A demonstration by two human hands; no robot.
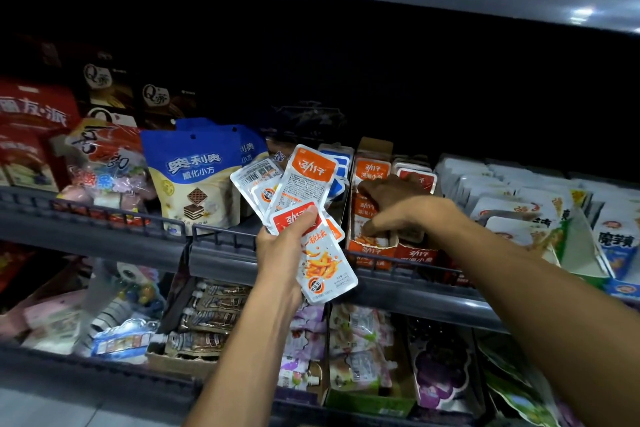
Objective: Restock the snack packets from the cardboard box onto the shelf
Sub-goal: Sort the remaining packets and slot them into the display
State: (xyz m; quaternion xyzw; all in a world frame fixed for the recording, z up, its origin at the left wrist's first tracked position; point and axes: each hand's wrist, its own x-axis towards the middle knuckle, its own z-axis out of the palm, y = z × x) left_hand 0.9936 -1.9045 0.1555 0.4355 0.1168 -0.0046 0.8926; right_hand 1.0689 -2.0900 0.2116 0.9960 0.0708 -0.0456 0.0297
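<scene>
Dark shop shelf (221, 255): snack packets (304, 215) are pinched in a fan by the left hand (282, 253). The right hand (398, 210), fingers spread, is pressed into the orange display box (372, 218). Loose packets could slip and be dropped.

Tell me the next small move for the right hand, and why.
Probably pull one packet from the fanned packets in the left hand and slot it in: the right hand rests, seemingly empty, in the orange display box, which already holds matching packets.
</scene>
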